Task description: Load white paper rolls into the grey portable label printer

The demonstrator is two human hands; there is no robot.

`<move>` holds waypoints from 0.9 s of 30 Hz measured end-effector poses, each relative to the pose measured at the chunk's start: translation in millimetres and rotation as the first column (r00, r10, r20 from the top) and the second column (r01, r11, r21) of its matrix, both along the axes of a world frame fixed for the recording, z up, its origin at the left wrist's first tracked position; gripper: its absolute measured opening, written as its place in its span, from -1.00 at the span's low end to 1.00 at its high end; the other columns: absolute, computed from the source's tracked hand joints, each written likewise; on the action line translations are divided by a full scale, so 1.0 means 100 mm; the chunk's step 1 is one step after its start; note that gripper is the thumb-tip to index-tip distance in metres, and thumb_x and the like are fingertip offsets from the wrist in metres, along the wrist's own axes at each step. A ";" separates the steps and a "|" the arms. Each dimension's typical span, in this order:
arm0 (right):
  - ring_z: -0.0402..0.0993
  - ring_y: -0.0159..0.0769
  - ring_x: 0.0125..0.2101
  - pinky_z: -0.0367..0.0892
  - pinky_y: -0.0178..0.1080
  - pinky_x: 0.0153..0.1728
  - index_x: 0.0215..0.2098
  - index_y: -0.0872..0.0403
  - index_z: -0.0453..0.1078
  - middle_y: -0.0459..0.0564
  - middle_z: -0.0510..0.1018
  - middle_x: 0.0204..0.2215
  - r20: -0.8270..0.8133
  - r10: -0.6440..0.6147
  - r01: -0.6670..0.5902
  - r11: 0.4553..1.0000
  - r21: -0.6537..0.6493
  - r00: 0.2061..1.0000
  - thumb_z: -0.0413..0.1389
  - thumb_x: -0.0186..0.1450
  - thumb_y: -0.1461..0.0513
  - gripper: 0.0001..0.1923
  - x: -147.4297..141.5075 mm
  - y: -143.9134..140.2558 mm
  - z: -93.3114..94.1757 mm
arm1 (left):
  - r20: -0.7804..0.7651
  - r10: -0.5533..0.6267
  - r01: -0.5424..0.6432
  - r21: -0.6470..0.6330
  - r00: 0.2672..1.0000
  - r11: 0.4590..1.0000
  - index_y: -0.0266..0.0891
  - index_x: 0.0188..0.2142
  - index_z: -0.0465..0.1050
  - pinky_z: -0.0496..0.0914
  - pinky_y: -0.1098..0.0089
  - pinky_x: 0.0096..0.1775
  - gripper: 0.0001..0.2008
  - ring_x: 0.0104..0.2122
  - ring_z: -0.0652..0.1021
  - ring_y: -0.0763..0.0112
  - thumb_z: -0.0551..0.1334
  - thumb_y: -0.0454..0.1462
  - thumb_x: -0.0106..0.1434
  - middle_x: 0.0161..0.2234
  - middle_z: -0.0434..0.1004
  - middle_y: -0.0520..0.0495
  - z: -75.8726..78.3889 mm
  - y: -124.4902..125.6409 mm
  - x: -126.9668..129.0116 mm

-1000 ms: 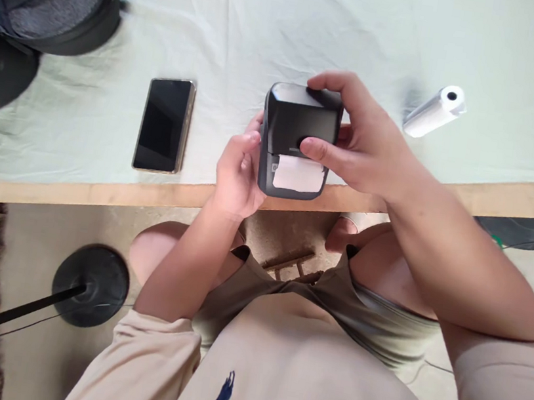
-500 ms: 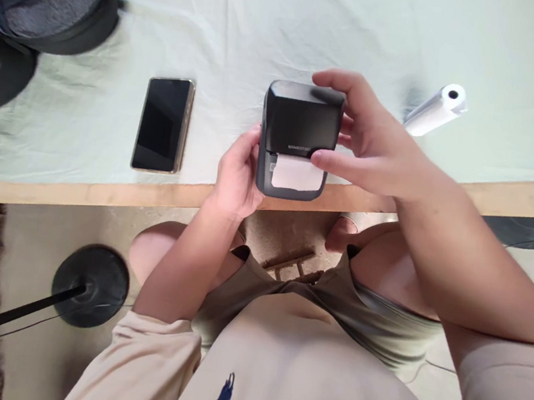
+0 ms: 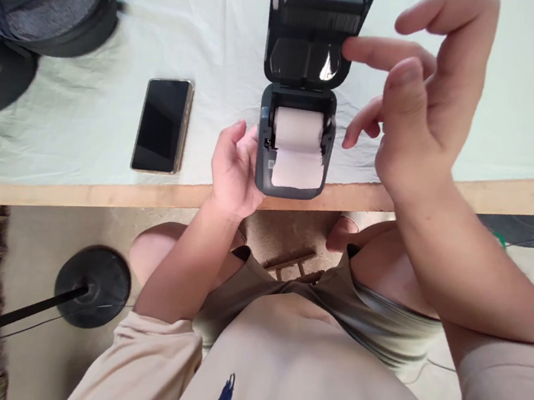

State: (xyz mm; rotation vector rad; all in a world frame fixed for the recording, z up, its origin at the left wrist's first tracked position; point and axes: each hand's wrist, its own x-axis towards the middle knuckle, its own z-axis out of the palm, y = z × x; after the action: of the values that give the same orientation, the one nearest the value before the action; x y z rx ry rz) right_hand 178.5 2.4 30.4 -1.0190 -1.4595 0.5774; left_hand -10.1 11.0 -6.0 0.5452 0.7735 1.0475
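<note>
Risk, head view: printer [image 3: 290, 163] sits at the very near edge of the desk [image 3: 74, 189], base partly overhanging, so a nudge to its raised lid [image 3: 315, 31] could tip it off, and the loose paper roll [image 3: 299, 130] could spill from the bay. Left hand [image 3: 234, 172] half-curled, cupping the printer's left side with thumb lifted. Right hand [image 3: 421, 109] open, fingers spread, index tip at the lid's right edge, holding nothing; phone [image 3: 163, 124] lies apart, to the left.

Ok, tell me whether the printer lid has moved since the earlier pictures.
Yes. The lid has swung up and back, away from the table edge; the phone lies unmoved. The paper roll inside now shows.
</note>
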 end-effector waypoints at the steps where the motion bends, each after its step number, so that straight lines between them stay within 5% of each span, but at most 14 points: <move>1: 0.65 -0.20 0.17 0.36 -0.25 -0.57 -0.05 -0.10 0.30 -0.01 0.49 0.09 0.026 0.015 -0.015 1.000 0.010 1.000 0.13 0.54 0.12 -0.91 0.01 0.00 0.01 | -0.002 -0.001 0.001 -0.015 1.000 1.000 -0.20 -0.09 0.65 0.57 0.11 0.24 -0.32 0.33 0.61 -0.03 -0.16 0.09 0.60 -0.11 0.78 -0.22 0.00 0.00 0.00; 4: 0.66 -0.21 0.05 0.37 -0.21 -0.50 -0.07 -0.10 0.34 -0.04 0.62 0.00 0.267 0.063 -0.061 0.998 -0.014 0.962 0.14 0.44 0.23 -0.88 0.05 0.02 0.02 | 0.000 -0.011 0.011 -0.033 1.000 0.999 -0.18 -0.03 0.64 0.57 0.07 0.26 -0.41 0.33 0.61 -0.04 -0.09 0.07 0.60 -0.09 0.77 -0.22 0.02 -0.01 0.02; 8: 0.70 -0.07 -0.17 0.51 -0.03 -0.17 0.09 -0.11 0.47 -0.02 0.74 0.05 0.700 0.190 -0.009 0.967 -0.254 0.689 0.18 0.37 0.25 -0.67 0.08 0.04 0.11 | -0.044 -0.025 0.025 -0.010 0.999 1.000 -0.16 0.03 0.61 0.59 0.12 0.25 -0.56 0.32 0.63 0.00 0.07 0.03 0.57 -0.04 0.76 -0.17 0.01 -0.05 0.02; 11: 0.73 0.13 -0.11 0.53 0.08 -0.09 0.30 -0.12 0.46 0.06 0.75 0.08 0.812 0.247 0.089 0.935 -0.343 0.529 0.17 0.40 0.23 -0.50 0.03 0.04 0.20 | -0.085 -0.052 0.058 0.061 0.995 0.996 -0.14 -0.01 0.60 0.60 0.15 0.26 -0.78 0.34 0.61 -0.03 0.33 -0.12 0.45 -0.01 0.75 -0.11 -0.05 -0.08 0.00; 14: 0.72 0.23 -0.02 0.54 0.14 -0.06 0.32 -0.10 0.47 0.09 0.76 0.06 0.840 0.268 0.150 0.915 -0.376 0.472 0.16 0.40 0.24 -0.47 -0.02 0.02 0.26 | -0.079 -0.065 0.075 0.126 0.995 0.989 -0.14 0.00 0.59 0.58 0.11 0.30 -0.77 0.39 0.58 -0.09 0.44 -0.21 0.38 0.01 0.72 -0.08 -0.10 -0.10 -0.01; 16: 0.71 0.20 -0.05 0.53 0.15 -0.02 0.29 -0.08 0.50 0.07 0.77 0.04 0.829 0.240 0.167 0.915 -0.367 0.506 0.20 0.34 0.26 -0.46 -0.01 0.00 0.28 | -0.061 -0.055 0.063 0.140 0.997 0.988 -0.15 0.01 0.59 0.56 0.09 0.33 -0.79 0.41 0.55 -0.07 0.43 -0.21 0.42 0.04 0.72 -0.09 -0.11 -0.10 0.00; 18: 0.70 0.03 -0.19 0.54 0.06 -0.11 0.22 -0.06 0.52 0.00 0.77 -0.04 0.714 0.203 0.107 0.926 -0.363 0.670 0.24 0.24 0.27 -0.43 0.04 -0.01 0.28 | -0.059 -0.043 0.052 0.147 0.997 0.988 -0.18 0.00 0.59 0.55 0.10 0.36 -0.84 0.43 0.54 -0.01 0.38 -0.23 0.46 0.05 0.73 -0.10 -0.09 -0.10 0.00; 21: 0.46 -0.32 -0.54 0.31 -0.22 -0.54 0.03 -0.09 0.48 -0.17 0.69 -0.33 0.175 0.095 -0.042 0.958 -0.283 0.980 0.20 0.14 0.29 -0.53 0.18 0.03 0.23 | -0.086 0.015 -0.006 0.114 0.996 0.993 -0.18 -0.07 0.60 0.57 0.16 0.33 -0.90 0.41 0.56 0.06 0.32 -0.23 0.50 0.01 0.77 -0.10 -0.05 -0.07 0.02; 24: 0.28 -0.36 -0.64 0.11 -0.26 -0.70 -0.12 -0.11 0.40 -0.19 0.50 -0.46 -0.281 0.100 -0.188 0.933 -0.306 0.955 0.20 0.11 0.18 -0.66 0.35 0.17 0.05 | -0.103 0.071 -0.070 0.009 0.992 0.997 -0.15 -0.09 0.61 0.60 0.17 0.29 -0.85 0.39 0.58 0.02 0.33 -0.14 0.51 -0.03 0.78 -0.12 -0.03 -0.03 0.02; 27: 0.47 -0.26 -0.48 0.41 -0.18 -0.58 -0.05 -0.14 0.38 -0.13 0.54 -0.31 -0.306 0.181 -0.301 0.862 -0.408 0.935 0.36 0.11 -0.02 -0.51 0.48 0.27 -0.22 | -0.119 0.102 -0.108 -0.044 0.988 0.993 -0.15 -0.08 0.62 0.60 0.15 0.29 -0.78 0.40 0.58 -0.02 0.34 -0.07 0.51 -0.01 0.77 -0.14 -0.03 -0.01 0.02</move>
State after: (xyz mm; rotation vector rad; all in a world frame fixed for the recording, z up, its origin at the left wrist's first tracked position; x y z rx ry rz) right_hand 226.5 29.6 8.7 -1.0671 -1.2516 1.2332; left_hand -7.6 9.8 -9.0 0.5300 0.9380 1.0974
